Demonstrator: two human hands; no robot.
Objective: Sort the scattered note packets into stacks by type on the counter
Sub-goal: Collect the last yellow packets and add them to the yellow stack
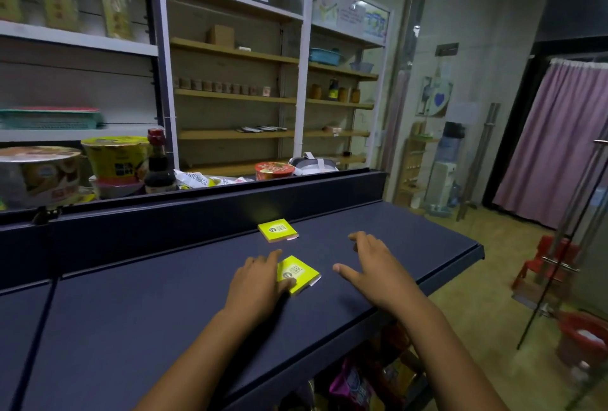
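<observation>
Left grip: fingers lie flat and nearly straight over the left edge of the near yellow note packet, pressing on it from above; nothing curled round it. Right grip: fingers spread and relaxed, palm down, hovering or resting on the dark blue counter just right of that packet, holding nothing; contact with the surface cannot be told. Near packet lies flat, turned at an angle, with a white edge showing at its right corner. Second yellow note packet lies flat farther back, close to the raised back ledge of the counter, apart from the first and from both hands; a pinkish edge shows at its lower right corner. Both packets carry the same dark round mark and printed label. Behind the ledge: instant noodle bowls, a dark sauce bottle, a red noodle cup. Wooden shelves behind hold small jars and boxes. Pink curtain at far right.
</observation>
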